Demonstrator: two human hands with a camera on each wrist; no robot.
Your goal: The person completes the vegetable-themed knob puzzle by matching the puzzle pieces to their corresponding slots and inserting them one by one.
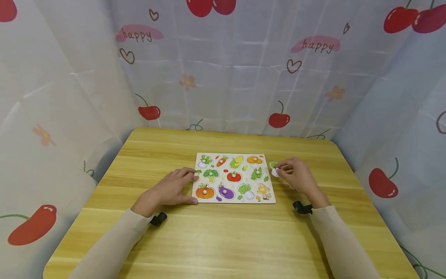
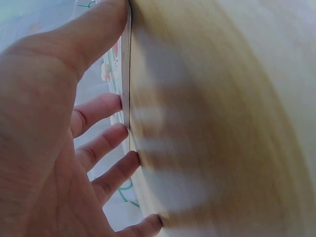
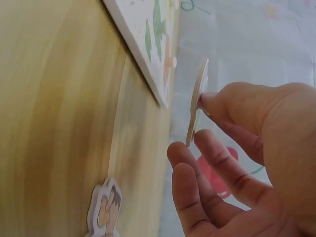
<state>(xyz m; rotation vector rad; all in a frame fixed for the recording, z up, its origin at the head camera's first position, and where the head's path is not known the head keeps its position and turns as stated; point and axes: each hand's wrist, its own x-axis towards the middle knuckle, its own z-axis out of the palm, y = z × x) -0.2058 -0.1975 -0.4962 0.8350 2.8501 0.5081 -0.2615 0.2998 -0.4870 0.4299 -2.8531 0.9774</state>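
A wooden vegetable puzzle board (image 1: pixel 216 199) lies flat on the table, showing pictures such as a pumpkin, a tomato, an eggplant and broccoli, with small round knobs. My left hand (image 1: pixel 174 188) rests at its left edge; in the left wrist view the thumb and spread fingertips touch along the board's side. Just off the board's right edge, my right hand (image 1: pixel 296 174) pinches a flat, leafy green-and-white vegetable puzzle piece (image 1: pixel 274 169) between thumb and fingers. The right wrist view shows this piece edge-on, raised above the table.
Another loose puzzle piece (image 3: pixel 104 210), with a brown-toned picture, lies on the table by the right hand. The wooden table (image 1: pixel 223 240) has rounded corners. White curtains (image 1: pixel 223 97) printed with cherries and hearts surround its back and sides.
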